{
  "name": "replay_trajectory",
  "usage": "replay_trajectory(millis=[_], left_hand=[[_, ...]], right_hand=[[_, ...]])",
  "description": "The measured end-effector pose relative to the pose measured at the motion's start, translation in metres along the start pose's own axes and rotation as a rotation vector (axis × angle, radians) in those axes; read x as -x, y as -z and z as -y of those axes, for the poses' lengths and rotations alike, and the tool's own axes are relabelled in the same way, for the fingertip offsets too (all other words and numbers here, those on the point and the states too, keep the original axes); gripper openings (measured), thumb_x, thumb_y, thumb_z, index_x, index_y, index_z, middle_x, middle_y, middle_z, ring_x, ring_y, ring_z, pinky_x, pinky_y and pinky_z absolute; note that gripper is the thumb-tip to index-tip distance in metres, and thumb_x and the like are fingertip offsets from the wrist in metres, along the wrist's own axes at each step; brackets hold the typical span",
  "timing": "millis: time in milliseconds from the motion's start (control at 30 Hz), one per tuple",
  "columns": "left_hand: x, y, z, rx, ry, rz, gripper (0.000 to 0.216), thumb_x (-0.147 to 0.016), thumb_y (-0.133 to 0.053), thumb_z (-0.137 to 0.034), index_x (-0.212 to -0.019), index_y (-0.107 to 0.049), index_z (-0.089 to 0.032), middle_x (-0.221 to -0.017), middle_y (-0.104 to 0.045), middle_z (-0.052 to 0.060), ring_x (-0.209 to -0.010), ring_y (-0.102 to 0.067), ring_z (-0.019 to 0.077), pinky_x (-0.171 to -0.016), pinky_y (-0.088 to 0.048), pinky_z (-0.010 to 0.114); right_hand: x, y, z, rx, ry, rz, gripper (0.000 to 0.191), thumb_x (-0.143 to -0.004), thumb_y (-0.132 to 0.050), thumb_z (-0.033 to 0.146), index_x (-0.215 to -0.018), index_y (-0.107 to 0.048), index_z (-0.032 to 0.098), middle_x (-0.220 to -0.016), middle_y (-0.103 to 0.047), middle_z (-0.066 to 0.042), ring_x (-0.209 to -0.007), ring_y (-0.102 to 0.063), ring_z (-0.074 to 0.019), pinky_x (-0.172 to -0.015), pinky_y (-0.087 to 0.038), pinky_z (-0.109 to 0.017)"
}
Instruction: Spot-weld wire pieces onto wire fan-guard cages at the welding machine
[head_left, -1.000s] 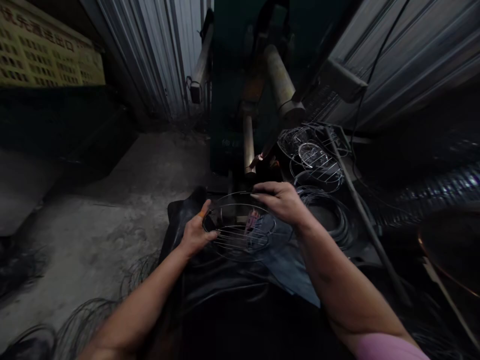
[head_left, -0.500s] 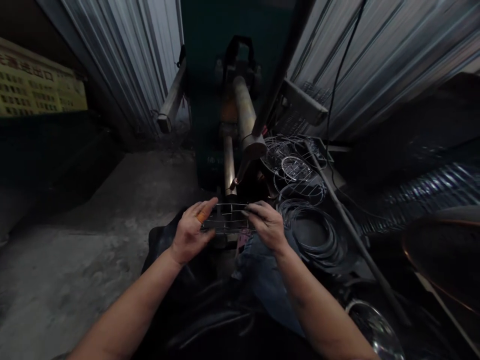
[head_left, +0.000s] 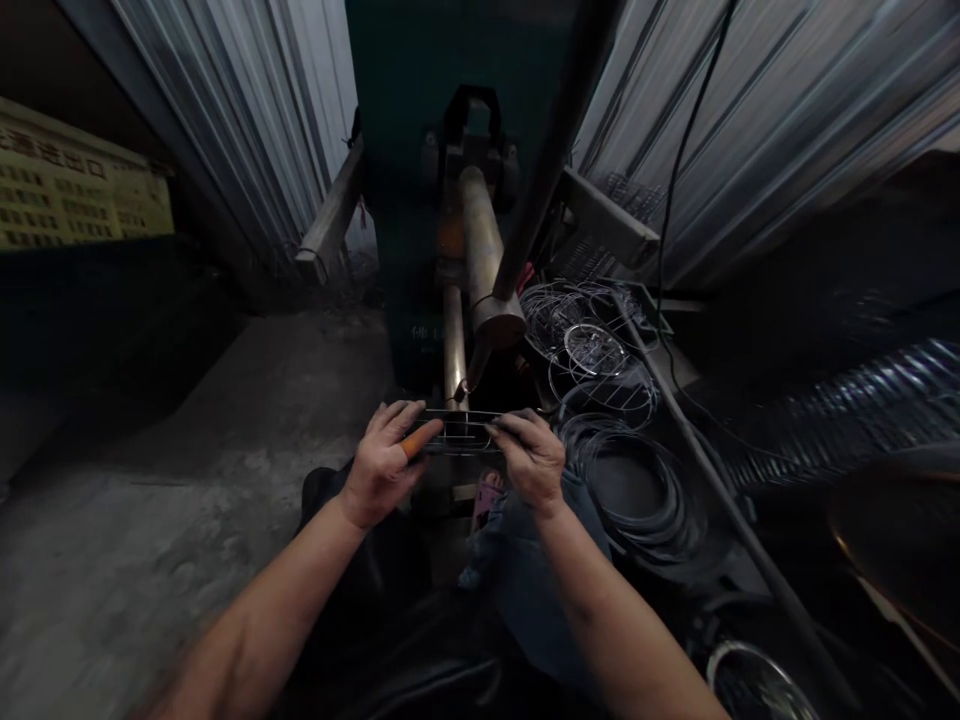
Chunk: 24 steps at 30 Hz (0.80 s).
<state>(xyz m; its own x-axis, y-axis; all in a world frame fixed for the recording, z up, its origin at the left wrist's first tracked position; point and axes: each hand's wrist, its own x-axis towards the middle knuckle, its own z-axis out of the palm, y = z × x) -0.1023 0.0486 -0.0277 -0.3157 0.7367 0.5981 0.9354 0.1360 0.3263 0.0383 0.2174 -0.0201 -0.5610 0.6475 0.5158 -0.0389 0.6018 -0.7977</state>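
A thin wire rack spans the gap between my two hands, seen nearly edge-on. My left hand grips its left side, an orange wrap around one finger. On the right side, my right hand pinches the wire between thumb and fingers. Just beyond the rack stands the lower metal electrode rod of a welding machine, its tip close to the rack's far edge; I cannot tell whether they touch. Above it is the thicker upper cylinder, with a dark bar crossing at its front end.
The green machine body rises ahead. To the right lie round wire racks, wire coils and a long metal rod. A stack of shiny wire pieces is farther right. A yellow crate stands at left.
The rack has tilted to a flatter, more edge-on angle, closer to the lower rod's tip. My left fingers have shifted along its edge. The whole view has moved slightly.
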Motion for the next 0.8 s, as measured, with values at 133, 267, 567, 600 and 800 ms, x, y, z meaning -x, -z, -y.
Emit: replay_trajectory(millis=[133, 267, 567, 600, 800], left_hand=[[-0.008, -0.003, 0.007, 0.005, -0.012, -0.010, 0.041, -0.079, -0.062, -0.020, -0.120, -0.062, -0.026, -0.130, -0.056, 0.010, -0.121, -0.048, 0.0287, -0.102, -0.039, 0.052], [-0.016, -0.008, 0.012, 0.004, -0.033, -0.060, 0.037, -0.081, -0.061, -0.021, -0.118, -0.064, -0.023, -0.129, -0.057, 0.010, -0.119, -0.050, 0.0278, -0.103, -0.039, 0.051], [-0.019, -0.005, 0.008, -0.015, -0.025, -0.073, 0.032, -0.082, -0.059, -0.022, -0.113, -0.066, -0.022, -0.126, -0.059, 0.009, -0.119, -0.050, 0.0269, -0.104, -0.038, 0.049], [-0.020, -0.003, 0.007, -0.018, -0.013, -0.061, 0.033, -0.082, -0.059, -0.021, -0.114, -0.066, -0.022, -0.127, -0.058, 0.009, -0.120, -0.050, 0.0269, -0.104, -0.038, 0.049], [-0.029, -0.006, 0.013, 0.022, 0.016, -0.035, 0.035, -0.079, -0.061, -0.022, -0.114, -0.066, -0.020, -0.128, -0.058, 0.011, -0.119, -0.051, 0.0286, -0.102, -0.041, 0.049]], right_hand=[[-0.011, -0.002, -0.005, 0.015, 0.012, 0.000, 0.011, -0.079, -0.065, 0.031, -0.074, -0.068, 0.022, -0.074, -0.063, -0.002, -0.072, -0.059, -0.0165, -0.074, -0.047, -0.033], [-0.020, -0.003, -0.009, 0.000, 0.046, -0.010, 0.010, -0.079, -0.065, 0.030, -0.074, -0.067, 0.021, -0.072, -0.063, -0.002, -0.070, -0.058, -0.0162, -0.073, -0.046, -0.032], [-0.024, -0.002, -0.007, -0.020, 0.051, -0.012, 0.010, -0.078, -0.066, 0.029, -0.073, -0.067, 0.021, -0.071, -0.062, -0.001, -0.069, -0.057, -0.0156, -0.072, -0.046, -0.032], [-0.024, -0.002, -0.008, -0.033, 0.061, -0.013, 0.009, -0.079, -0.066, 0.029, -0.073, -0.067, 0.021, -0.071, -0.062, -0.001, -0.069, -0.057, -0.0155, -0.072, -0.046, -0.032], [-0.034, -0.007, -0.014, -0.081, 0.092, -0.020, 0.004, -0.078, -0.068, 0.024, -0.077, -0.068, 0.020, -0.073, -0.061, 0.000, -0.070, -0.057, -0.0142, -0.071, -0.045, -0.030]])
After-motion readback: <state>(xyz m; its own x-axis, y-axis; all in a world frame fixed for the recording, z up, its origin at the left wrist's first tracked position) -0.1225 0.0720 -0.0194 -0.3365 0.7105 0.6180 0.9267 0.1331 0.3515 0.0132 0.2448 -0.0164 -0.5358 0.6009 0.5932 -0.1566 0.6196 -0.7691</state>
